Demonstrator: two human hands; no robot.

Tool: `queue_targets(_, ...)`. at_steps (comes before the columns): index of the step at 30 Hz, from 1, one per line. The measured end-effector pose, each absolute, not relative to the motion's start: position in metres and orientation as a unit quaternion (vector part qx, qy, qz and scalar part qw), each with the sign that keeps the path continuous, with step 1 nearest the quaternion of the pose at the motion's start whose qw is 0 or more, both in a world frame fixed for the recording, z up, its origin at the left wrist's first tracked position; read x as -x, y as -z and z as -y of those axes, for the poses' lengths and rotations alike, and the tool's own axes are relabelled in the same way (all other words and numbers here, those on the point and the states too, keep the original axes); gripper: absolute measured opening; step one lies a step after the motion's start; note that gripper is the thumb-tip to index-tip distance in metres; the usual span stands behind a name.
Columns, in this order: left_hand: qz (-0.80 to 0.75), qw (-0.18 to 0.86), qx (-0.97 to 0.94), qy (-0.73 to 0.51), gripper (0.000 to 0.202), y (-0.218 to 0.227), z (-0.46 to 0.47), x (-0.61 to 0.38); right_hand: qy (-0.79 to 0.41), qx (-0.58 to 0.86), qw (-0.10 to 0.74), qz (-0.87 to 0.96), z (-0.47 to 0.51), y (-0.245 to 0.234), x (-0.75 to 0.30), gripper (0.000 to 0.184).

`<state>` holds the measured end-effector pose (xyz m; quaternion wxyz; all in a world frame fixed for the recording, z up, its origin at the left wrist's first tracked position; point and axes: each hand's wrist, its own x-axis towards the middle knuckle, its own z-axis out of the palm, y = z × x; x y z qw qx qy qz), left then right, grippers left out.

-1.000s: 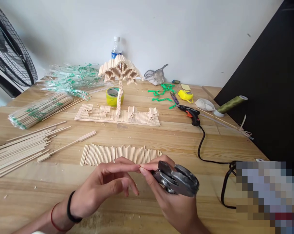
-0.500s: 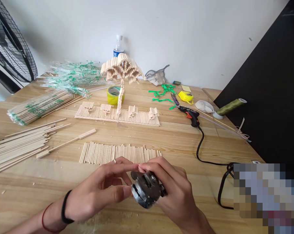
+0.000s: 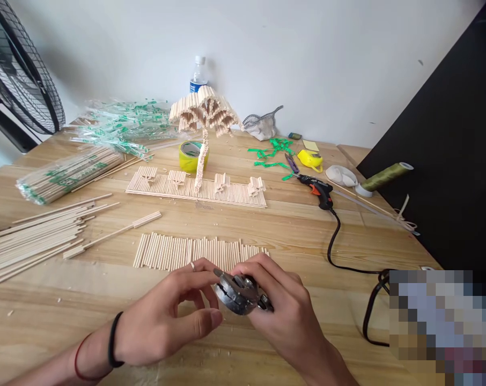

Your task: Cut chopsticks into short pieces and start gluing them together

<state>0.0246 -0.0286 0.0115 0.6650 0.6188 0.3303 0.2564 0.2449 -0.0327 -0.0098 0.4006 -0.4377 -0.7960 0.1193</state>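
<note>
Pliers (image 3: 237,295) are above the desk (image 3: 339,327), gripped by the fingers of the right hand (image 3: 285,300); the left hand (image 3: 162,321), fingers parted, is at their head; keep its fingertips clear when squeezing.

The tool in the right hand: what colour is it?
The tool is mostly dark grey, clearest in the head view.

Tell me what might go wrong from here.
The pliers in the right hand sit close to the left hand and might nip it. Either hand could jog the row of sticks just beyond. Snagging the cord could drag the glue gun.
</note>
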Motion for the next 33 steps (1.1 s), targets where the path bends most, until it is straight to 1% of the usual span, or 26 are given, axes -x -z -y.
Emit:
queue_targets(4,-0.326,0.675,-0.603,-0.273,0.017,-0.009,0.029,-0.025,-0.154,0.448,0.399,0.785,0.035,0.007,-0.245,0.02)
queue_targets(7,-0.313,0.678,-0.598,-0.291,0.01,-0.004,0.031,-0.025,-0.189,0.458,0.403,0.769,0.036,0.002,-0.244,0.019)
queue_targets(12,-0.303,0.683,-0.589,-0.309,0.015,0.001,0.033,-0.025,-0.207,0.458,0.422,0.754,0.036,-0.001,-0.242,0.015)
queue_targets(18,-0.308,0.682,-0.591,-0.302,0.033,-0.005,0.03,-0.023,-0.207,0.463,0.444,0.739,0.036,0.0,-0.242,0.02)
queue_targets(26,-0.272,0.696,-0.579,-0.327,0.035,-0.007,0.029,-0.022,-0.202,0.447,0.456,0.742,0.036,0.001,-0.243,0.026)
queue_targets(33,-0.269,0.715,-0.559,-0.322,0.039,-0.007,0.03,-0.021,-0.186,0.451,0.458,0.743,0.036,0.004,-0.243,0.031)
